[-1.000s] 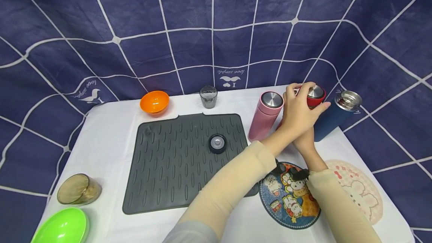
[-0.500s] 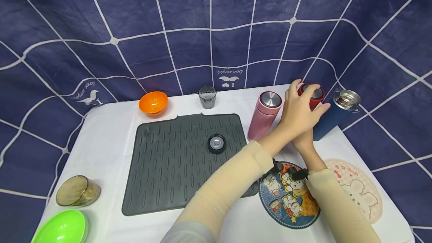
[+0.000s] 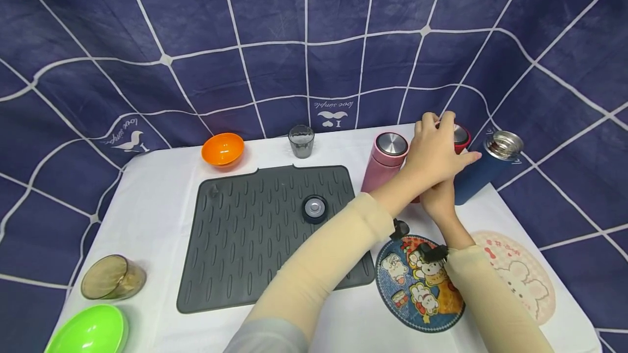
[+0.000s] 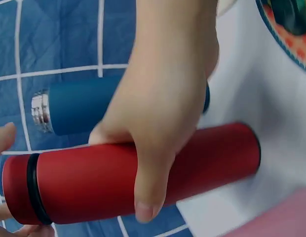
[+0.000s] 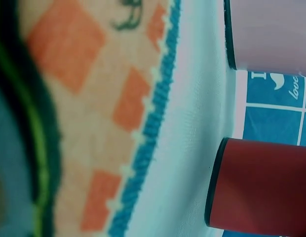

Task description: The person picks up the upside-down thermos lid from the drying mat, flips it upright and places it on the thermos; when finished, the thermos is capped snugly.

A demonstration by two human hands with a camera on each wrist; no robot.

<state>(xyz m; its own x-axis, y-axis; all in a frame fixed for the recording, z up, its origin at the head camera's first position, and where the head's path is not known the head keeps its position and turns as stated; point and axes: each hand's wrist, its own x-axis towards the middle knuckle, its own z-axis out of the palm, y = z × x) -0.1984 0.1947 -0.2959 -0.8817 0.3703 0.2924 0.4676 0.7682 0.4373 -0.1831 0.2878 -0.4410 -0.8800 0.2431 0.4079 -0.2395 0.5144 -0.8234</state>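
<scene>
A red thermos (image 4: 89,177) stands at the right of the table, its lid (image 4: 17,190) separated from the body by a dark ring. My right hand (image 3: 440,200) grips the body low down; the left wrist view shows its thumb (image 4: 149,197) across the front. From above, my left hand (image 3: 432,148) curls its fingers round the lid, with the thumb on the right side apart from it. The palm hides part of the lid's metal top. A capped pink thermos (image 3: 380,170) stands left of my hands. To the right is an uncapped navy thermos (image 3: 473,176).
A dark drying mat (image 3: 245,244) carries a round black-rimmed cap (image 3: 314,208). Behind it are an orange bowl (image 3: 223,150) and a small glass (image 3: 301,140). A brown glass (image 3: 114,277) and green bowl (image 3: 88,331) stand left. Round placemats (image 3: 422,287) lie under my forearms.
My left hand's fingers, spread over the lid half a second ago, have come together and swung round its far side. My right hand stays on the thermos body.
</scene>
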